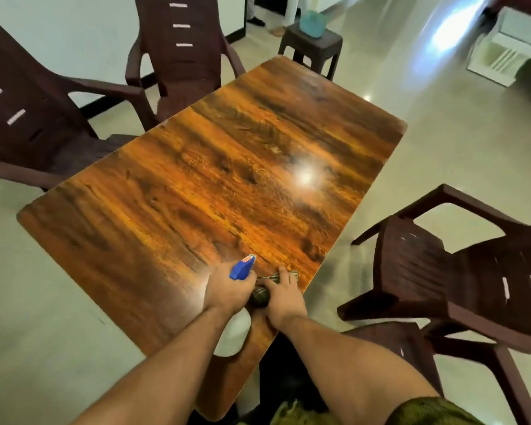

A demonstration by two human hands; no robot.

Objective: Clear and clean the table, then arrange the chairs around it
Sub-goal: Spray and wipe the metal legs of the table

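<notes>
One glossy wood-grain table [196, 179] gleams. Left hand [227, 291] grips a blue-nozzled spray bottle [242, 268]; right hand [284, 297] clutches a bunched cloth [273, 277]

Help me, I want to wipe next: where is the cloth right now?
Head view: the cloth sits on the table's near right edge, gripped by the right hand, beside the spray bottle in the left hand.
</notes>
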